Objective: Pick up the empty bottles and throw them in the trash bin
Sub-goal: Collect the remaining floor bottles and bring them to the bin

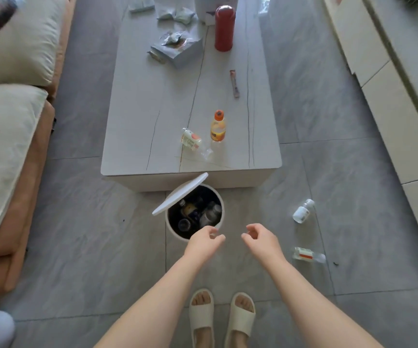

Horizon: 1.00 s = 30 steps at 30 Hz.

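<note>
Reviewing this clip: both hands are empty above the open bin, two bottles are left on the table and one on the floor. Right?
Not quite: the head view shows two bottles on the floor, one and another. Both hands, left and right, are empty by the open bin, with two bottles on the table.

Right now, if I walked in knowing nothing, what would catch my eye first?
Probably the two bare hands, left hand and right hand, both empty over the open trash bin, which already holds bottles. Next, the bottles still out: an orange-capped bottle standing on the low table beside a clear bottle lying down, and two floor bottles to the right.
</note>
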Motion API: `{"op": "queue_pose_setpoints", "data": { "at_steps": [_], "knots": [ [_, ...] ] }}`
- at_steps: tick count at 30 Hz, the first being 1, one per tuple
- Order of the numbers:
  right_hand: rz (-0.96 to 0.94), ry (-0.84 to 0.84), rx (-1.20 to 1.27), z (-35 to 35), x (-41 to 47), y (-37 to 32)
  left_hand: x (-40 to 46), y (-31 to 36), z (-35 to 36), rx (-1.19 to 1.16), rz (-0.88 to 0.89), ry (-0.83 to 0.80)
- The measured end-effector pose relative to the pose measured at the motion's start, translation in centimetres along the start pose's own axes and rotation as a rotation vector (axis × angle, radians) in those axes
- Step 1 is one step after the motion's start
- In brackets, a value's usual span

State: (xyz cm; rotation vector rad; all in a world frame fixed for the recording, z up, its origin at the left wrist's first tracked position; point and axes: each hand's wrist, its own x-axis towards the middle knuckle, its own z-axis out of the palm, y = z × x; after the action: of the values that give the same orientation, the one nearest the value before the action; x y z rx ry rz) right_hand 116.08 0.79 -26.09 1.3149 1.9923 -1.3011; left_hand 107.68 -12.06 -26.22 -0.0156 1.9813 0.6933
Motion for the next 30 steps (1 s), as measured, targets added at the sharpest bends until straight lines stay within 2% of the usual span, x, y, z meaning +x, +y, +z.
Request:
{"op": "queue_pose_setpoints", "data": {
  "at_steps": [7, 15, 23, 30],
  "knots": [
    [0.033, 0.130, 0.084, -6.2, -9.9, 0.8, -9.2, 5.4, -0.1, 0.307, 0.196, -0.020],
    [0.134, 0.311, 0.246, -12.1, -18.2, 6.5, -15.5, 8.8, 4.6, 0.438, 0.348, -0.031],
    [0.227, 0.381, 0.314, -17.5, -20.2, 14.1, -16.9, 12.8, 13.2, 0.495, 0.366, -0.099],
    [0.298, 0.281, 0.270, -23.4, -16.9, 21.8, -14.9, 16.3, 21.9, 0.486, 0.285, -0.123]
  ]
}}
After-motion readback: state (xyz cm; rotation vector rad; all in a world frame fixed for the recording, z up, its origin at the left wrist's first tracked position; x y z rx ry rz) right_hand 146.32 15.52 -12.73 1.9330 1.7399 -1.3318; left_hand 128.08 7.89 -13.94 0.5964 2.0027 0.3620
